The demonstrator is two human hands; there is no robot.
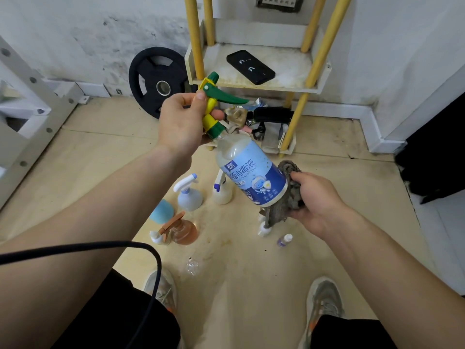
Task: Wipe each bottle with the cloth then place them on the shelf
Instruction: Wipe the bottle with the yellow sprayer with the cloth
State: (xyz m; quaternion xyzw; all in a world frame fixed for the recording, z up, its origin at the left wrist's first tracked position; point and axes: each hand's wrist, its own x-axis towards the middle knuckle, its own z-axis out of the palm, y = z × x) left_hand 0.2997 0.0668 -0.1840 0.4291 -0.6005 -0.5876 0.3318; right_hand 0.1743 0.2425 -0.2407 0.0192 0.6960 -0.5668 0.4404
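Observation:
My left hand [180, 122] grips the green and yellow trigger neck of a large spray bottle [247, 168] with a blue and white label, held tilted in the air. My right hand [315, 200] holds a grey cloth [286, 195] pressed against the bottle's lower side and base. On the floor below stand a pale blue spray bottle [188, 195], a cream one [221, 192], an orange one [182, 230] and a small purple-labelled bottle [284, 240]. The yellow-posted shelf [254, 84] stands ahead against the wall.
A black phone [250, 66] lies on the shelf's tray. A black weight plate [156, 80] leans on the wall at left. Clutter sits under the shelf. A white metal frame [25, 117] is at far left; a black cable [141, 250] crosses my left arm. My shoes are below.

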